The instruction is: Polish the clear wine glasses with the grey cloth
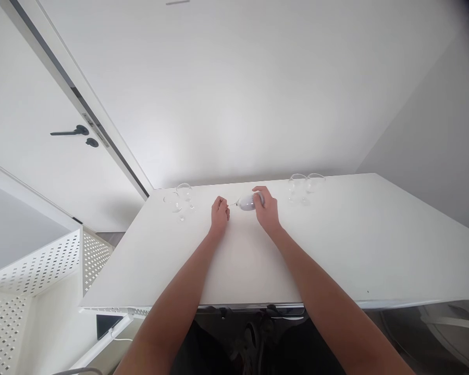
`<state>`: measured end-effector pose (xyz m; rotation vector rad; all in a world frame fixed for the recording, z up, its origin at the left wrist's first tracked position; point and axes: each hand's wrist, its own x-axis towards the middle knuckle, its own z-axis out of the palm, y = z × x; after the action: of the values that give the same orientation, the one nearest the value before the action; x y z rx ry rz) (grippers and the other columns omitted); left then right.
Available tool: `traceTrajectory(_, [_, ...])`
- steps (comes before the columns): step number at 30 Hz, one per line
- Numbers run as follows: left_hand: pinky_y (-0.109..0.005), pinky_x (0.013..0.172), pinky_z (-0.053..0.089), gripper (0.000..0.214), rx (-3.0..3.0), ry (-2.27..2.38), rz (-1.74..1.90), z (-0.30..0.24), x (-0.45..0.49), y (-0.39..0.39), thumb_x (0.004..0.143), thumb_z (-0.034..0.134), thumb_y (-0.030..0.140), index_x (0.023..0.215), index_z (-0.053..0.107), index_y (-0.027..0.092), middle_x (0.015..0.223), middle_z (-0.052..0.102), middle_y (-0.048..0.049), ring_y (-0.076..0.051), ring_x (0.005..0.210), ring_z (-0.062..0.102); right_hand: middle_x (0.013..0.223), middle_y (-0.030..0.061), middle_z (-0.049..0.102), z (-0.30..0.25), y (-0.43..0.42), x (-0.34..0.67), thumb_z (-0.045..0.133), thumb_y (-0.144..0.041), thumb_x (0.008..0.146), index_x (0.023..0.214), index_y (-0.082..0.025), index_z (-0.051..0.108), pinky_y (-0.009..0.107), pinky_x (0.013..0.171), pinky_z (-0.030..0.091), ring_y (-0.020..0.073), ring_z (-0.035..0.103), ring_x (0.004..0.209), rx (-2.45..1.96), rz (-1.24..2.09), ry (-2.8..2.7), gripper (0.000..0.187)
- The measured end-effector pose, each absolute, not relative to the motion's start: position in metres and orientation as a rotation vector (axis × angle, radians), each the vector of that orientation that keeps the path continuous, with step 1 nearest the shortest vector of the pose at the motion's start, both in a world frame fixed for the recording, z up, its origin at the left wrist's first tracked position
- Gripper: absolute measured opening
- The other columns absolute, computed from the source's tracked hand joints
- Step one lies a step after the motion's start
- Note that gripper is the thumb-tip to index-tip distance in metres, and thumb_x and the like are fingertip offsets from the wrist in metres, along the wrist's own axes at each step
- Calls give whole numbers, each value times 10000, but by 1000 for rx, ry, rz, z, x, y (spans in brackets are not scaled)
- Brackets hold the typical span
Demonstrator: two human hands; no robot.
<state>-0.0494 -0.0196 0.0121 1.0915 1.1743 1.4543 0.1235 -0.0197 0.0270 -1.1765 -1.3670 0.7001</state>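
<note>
A stemmed glass (247,203) lies on its side near the middle of the white table (336,250), its bowl looking greyish, perhaps with a cloth in or on it. My right hand (266,208) curls over the bowl. My left hand (220,212) is closed on the stem end. Two clear stemmed glasses (179,200) stand upright to the left of my hands. Two more upright glasses (305,186) are to the right, near the wall.
A white wall runs just behind the table. At the left is a white door with a dark handle (75,132). A white perforated metal rack (35,271) sits low at the left. The table's front edge is close to my body.
</note>
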Motion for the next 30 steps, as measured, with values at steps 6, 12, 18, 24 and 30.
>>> traceTrajectory(6, [-245, 458, 138, 315, 945, 966, 1364, 10, -57, -14, 814, 603, 321, 713, 328, 206, 710, 318, 34, -51, 495, 172, 971, 87, 690, 32, -31, 120, 539, -498, 925, 1019, -292, 691, 486, 915, 417, 271, 530, 824, -952, 447, -1733, 272])
traceTrajectory(12, [-258, 498, 227, 318, 1143, 1139, 1568, 16, -53, -23, 914, 563, 385, 737, 361, 215, 692, 316, 29, -93, 538, 246, 863, 24, 611, 32, -18, 123, 574, -522, 864, 1047, -291, 664, 323, 579, 368, 184, 490, 685, -1117, 972, -1226, 308])
traceTrajectory(18, [-283, 579, 273, 342, 1562, 1154, 1649, 23, -47, -36, 942, 590, 431, 742, 423, 209, 685, 353, 17, -123, 611, 298, 885, 39, 617, 24, -6, 126, 628, -449, 787, 856, -227, 651, 277, 547, 353, 163, 500, 691, -1288, 1130, -987, 233])
traceTrajectory(24, [-254, 497, 163, 375, 1120, 1003, 1540, 18, -51, -25, 897, 607, 430, 723, 360, 208, 684, 300, 38, -80, 527, 200, 821, 37, 657, 30, -25, 119, 434, -473, 994, 1068, -265, 635, 341, 677, 432, 189, 517, 679, -1087, 452, -1477, 299])
traceTrajectory(30, [-252, 480, 153, 376, 999, 944, 1496, 15, -54, -19, 869, 631, 389, 696, 354, 202, 702, 284, 38, -62, 507, 186, 848, 44, 679, 29, -28, 114, 476, -472, 980, 1028, -262, 652, 392, 780, 452, 194, 537, 689, -952, 350, -1568, 278])
